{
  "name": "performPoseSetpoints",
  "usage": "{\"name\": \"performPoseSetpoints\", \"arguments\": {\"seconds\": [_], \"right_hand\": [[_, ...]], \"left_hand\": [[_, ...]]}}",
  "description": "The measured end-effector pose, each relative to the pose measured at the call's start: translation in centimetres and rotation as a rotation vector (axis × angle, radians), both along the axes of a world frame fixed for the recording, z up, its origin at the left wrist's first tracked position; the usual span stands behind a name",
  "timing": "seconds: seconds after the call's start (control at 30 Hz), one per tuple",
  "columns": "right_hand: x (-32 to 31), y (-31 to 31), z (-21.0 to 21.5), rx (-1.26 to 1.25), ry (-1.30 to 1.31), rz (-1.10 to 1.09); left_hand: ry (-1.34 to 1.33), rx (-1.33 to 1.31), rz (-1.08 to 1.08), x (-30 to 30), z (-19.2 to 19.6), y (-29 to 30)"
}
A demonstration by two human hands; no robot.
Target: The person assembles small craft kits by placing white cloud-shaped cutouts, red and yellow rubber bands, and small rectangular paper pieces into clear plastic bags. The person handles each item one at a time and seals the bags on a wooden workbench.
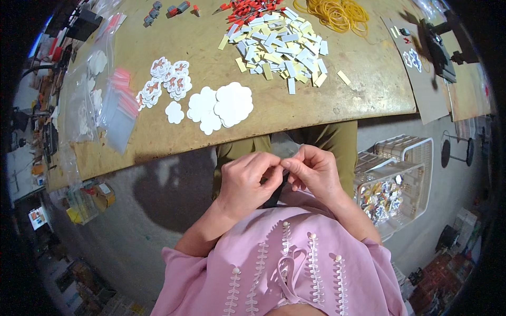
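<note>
My left hand (250, 179) and my right hand (315, 171) meet over my lap, just off the table's near edge. Both are closed in a pinch, thumbs and fingertips touching each other. Whatever sits between the fingertips is too small or hidden to name. Just beyond them, between my knees, a piece of see-through plastic (285, 144) shows; whether my fingers hold it I cannot tell. On the table nearest my hands lie white scalloped cards (233, 104), with a stack of printed flower-shaped cutouts (169, 79) behind them to the left.
A heap of pale yellow and white strips (282, 50) covers the table's middle, below red-tipped pieces (247, 11) and yellow rubber bands (340, 15). Plastic bags (120, 110) lie at left. Right of my legs stands a white basket (416, 179) holding colourful pieces.
</note>
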State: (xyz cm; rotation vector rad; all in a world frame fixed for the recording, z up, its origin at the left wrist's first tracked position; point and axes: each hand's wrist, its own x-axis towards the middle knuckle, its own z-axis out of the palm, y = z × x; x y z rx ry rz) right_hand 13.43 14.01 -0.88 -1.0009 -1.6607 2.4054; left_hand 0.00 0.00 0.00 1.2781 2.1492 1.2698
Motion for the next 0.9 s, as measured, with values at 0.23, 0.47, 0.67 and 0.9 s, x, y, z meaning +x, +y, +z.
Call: {"name": "performPoseSetpoints", "arguments": {"seconds": [0.23,0.47,0.67,0.9], "right_hand": [[0.7,0.0,-0.6,0.367,-0.066,0.1],[0.5,0.5,-0.6,0.392,-0.218,0.101],[0.4,0.5,2.7,1.277,0.419,0.349],[0.1,1.5,3.5,1.288,0.405,0.602]], "left_hand": [[0.214,0.055,-0.011,0.3,0.0,0.8],[0.264,-0.069,-0.268,0.1,-0.4,-0.9],[0.269,0.0,-0.259,-1.2,0.8,-2.7],[0.312,0.114,-0.307,-4.7,2.9,-2.2]]}}
